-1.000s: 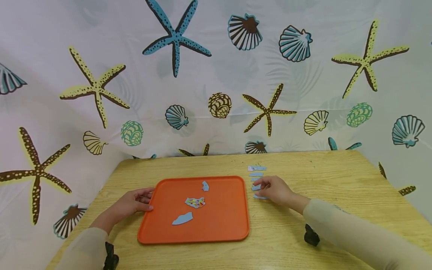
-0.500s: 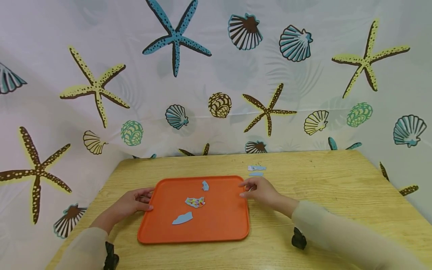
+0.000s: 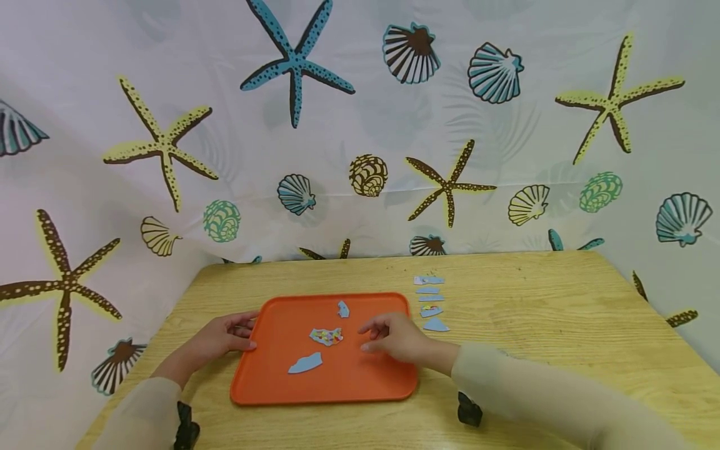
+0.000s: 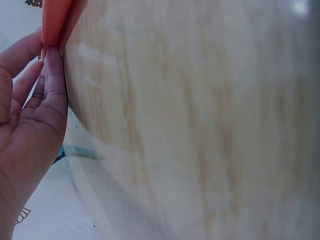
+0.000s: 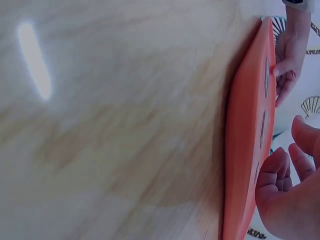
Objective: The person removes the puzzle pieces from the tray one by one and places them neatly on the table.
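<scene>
My left hand (image 3: pixel 216 340) holds the left rim of an orange tray (image 3: pixel 360 381), thumb at the edge. In the left wrist view, that hand's fingers (image 4: pixel 56 95) lie along the tray's edge. My right hand (image 3: pixel 394 337) hovers over the tray's right half with loosely bent fingers and nothing between them. Three flat, ragged-edged pieces lie on the tray: a small light-blue one (image 3: pixel 344 309) at the back, a multicoloured one (image 3: pixel 326 337) in the middle and a longer light-blue one (image 3: pixel 305 363) at the front. The right wrist view shows them edge-on.
Right of the tray, several flat pieces lie in a column on the wooden table (image 3: pixel 534 300). Among them are a patterned piece (image 3: pixel 431 310) and a pointed light-blue piece (image 3: pixel 435 325). A cloth (image 3: pixel 360 231) printed with starfish and shells hangs behind.
My right hand has moved left, from the column of pieces across the tray's right rim to over the tray, uncovering the column. My left hand and the tray pieces stay in place.
</scene>
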`<action>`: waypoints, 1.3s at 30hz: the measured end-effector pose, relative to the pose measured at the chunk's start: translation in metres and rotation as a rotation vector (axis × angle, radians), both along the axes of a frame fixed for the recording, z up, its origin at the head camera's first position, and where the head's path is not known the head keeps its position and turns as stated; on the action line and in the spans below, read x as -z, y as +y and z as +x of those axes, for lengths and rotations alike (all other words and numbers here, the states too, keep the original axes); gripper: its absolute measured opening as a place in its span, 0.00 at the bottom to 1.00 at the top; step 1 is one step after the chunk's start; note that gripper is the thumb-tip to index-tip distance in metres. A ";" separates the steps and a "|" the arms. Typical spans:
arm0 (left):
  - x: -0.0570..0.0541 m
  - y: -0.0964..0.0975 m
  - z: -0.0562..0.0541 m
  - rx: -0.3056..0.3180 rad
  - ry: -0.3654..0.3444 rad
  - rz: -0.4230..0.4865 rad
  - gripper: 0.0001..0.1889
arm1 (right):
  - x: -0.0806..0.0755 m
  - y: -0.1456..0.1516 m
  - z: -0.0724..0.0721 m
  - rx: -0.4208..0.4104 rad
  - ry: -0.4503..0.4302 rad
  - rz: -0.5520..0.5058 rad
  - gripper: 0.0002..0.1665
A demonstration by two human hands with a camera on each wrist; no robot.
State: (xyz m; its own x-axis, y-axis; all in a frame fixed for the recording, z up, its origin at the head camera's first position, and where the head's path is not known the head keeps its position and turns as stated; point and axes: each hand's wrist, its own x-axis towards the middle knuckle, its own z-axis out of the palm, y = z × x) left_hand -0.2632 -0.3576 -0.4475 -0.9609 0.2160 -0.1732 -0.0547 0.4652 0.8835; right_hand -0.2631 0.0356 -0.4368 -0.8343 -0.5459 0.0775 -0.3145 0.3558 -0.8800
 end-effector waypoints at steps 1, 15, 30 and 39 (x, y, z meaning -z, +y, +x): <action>0.000 0.000 0.000 0.001 0.000 0.000 0.41 | 0.000 -0.003 0.001 -0.006 -0.003 -0.001 0.15; -0.002 0.001 0.001 -0.010 -0.010 -0.014 0.41 | 0.003 -0.041 0.010 -0.047 -0.093 0.033 0.15; 0.001 0.001 0.000 0.003 0.006 -0.002 0.41 | 0.003 -0.069 0.014 -0.042 -0.101 0.067 0.16; 0.000 0.002 -0.002 -0.015 -0.002 0.001 0.40 | 0.006 -0.078 0.012 -0.043 -0.023 0.124 0.15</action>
State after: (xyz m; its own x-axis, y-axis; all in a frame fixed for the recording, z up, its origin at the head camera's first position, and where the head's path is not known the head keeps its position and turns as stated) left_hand -0.2650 -0.3558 -0.4476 -0.9635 0.2022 -0.1753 -0.0636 0.4635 0.8838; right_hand -0.2511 -0.0426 -0.4423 -0.8106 -0.5854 -0.0116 -0.3122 0.4488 -0.8373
